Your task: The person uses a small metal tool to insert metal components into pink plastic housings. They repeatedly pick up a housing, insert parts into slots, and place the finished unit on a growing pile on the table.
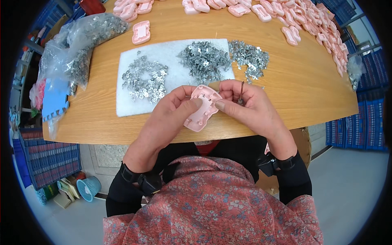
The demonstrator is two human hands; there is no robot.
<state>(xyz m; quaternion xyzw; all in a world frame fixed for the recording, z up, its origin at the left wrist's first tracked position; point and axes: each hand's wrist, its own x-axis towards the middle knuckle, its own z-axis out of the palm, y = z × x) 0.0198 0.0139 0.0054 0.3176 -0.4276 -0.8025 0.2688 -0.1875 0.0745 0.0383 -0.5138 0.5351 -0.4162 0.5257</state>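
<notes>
Pinching the pink shell [202,108] between both thumbs, my left hand [171,112] steadies it; right hand [245,107] also grips a tool [241,92]

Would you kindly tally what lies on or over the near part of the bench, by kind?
Pink plastic shell held in both hands: 1
Lone pink shell: 1
White foam pad: 1
Heaps of small metal parts: 3
Clear bag of metal parts: 1
Thin tool in the right hand: 1
Total: 8

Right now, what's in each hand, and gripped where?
Both hands pinch one pink plastic shell: left hand on its left edge, right hand on its upper right edge. The right also holds a thin dark tool.
</notes>
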